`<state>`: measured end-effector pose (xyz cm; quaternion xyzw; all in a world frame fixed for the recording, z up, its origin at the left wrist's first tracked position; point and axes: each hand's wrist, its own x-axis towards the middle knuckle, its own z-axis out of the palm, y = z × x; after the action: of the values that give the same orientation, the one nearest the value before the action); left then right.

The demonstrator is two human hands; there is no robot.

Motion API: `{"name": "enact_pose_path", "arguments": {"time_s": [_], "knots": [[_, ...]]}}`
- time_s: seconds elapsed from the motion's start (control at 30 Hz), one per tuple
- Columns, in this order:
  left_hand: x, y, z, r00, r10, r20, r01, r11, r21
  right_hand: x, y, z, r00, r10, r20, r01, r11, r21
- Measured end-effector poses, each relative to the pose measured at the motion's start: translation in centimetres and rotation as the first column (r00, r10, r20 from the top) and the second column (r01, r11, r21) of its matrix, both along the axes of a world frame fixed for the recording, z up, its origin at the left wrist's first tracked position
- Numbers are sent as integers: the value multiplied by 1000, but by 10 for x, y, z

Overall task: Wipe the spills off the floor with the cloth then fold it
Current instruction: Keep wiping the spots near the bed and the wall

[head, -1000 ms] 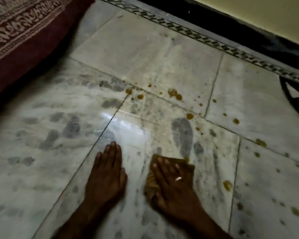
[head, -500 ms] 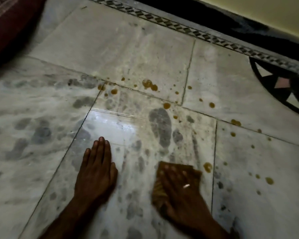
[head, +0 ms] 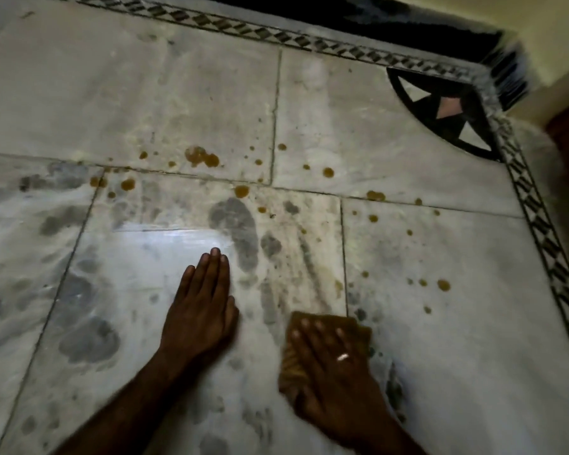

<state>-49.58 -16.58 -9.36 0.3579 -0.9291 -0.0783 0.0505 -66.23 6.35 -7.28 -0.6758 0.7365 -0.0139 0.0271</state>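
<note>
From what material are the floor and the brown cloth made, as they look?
Floor: seemingly polished marble slabs, pale with grey clouding, glossy glare and thin joints.
Cloth under the right hand: probably soft woven fabric, matte brown, lying flat; the weave is too blurred to tell.

There is just one camera — it sits on the person's head. It looks forward and down at the floor [head: 408, 339], close to both hands, and reaches far — up to the wall [head: 539, 24].
</note>
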Motion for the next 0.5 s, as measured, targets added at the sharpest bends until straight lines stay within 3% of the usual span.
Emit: {"name": "enact_pose_path", "arguments": {"time_s": [0.13, 0.2, 0.3, 0.43, 0.5], "knots": [[-37, 9, -4, 992, -125, -35, 124, 992, -35, -67, -25, -1, 943, -333, -1, 332, 943, -24], [-52, 13, -5, 986, -162, -36, 161, 986, -46, -80, -65, 0, 918, -395, 30, 396, 918, -28], [-61, 14, -5, 988, -155, -20, 154, 987, -47, -58, -86, -8, 953, -301, 25, 302, 951, -69], [-64, 17, -6, 991, -134, -20, 134, 991, -21, -28, -5, 2, 994, -96, 46, 96, 995, -1], [-71, 21, -7, 986, -164, -20, 163, 986, -30, -50, 33, 2, 990, -143, 8, 143, 990, -16]]}}
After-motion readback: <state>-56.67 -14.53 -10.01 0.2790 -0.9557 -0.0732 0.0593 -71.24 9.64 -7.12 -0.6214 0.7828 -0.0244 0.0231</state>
